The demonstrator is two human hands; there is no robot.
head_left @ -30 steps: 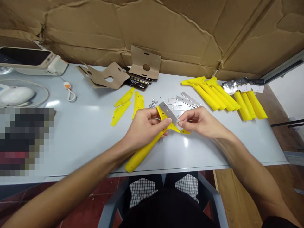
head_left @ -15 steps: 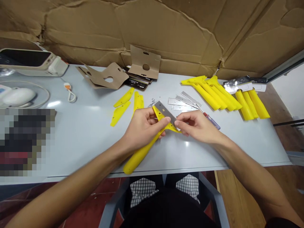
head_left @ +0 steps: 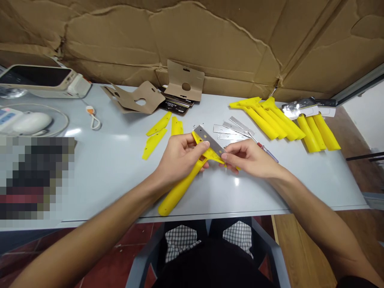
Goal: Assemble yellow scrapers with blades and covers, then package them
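My left hand (head_left: pixel 183 158) grips a yellow scraper handle (head_left: pixel 177 195) near its wide head, the thumb pressing a grey metal blade (head_left: pixel 209 140) that lies across the head. The handle slants down to the left, near the table's front edge. My right hand (head_left: pixel 249 159) pinches the lower right end of the blade between thumb and fingers. Beyond my hands lie loose metal blades (head_left: pixel 228 129) and a screwdriver (head_left: pixel 267 152). To their left are yellow plastic pieces (head_left: pixel 154 143), and small screws (head_left: pixel 198 126) are partly hidden behind the held blade.
Yellow handles (head_left: pixel 264 120) and packaged ones (head_left: pixel 318 132) lie at the right rear of the table (head_left: pixel 114 180). Cardboard cards (head_left: pixel 141 98) and black packs (head_left: pixel 175 105) sit at the rear. On the left are a device (head_left: pixel 36 76), a white mouse-like object (head_left: pixel 34 122) and a cable loop (head_left: pixel 95 122).
The blade has shifted slightly up and left with its head. My left thumb has moved a little left along it. More yellow now shows below my right fingers.
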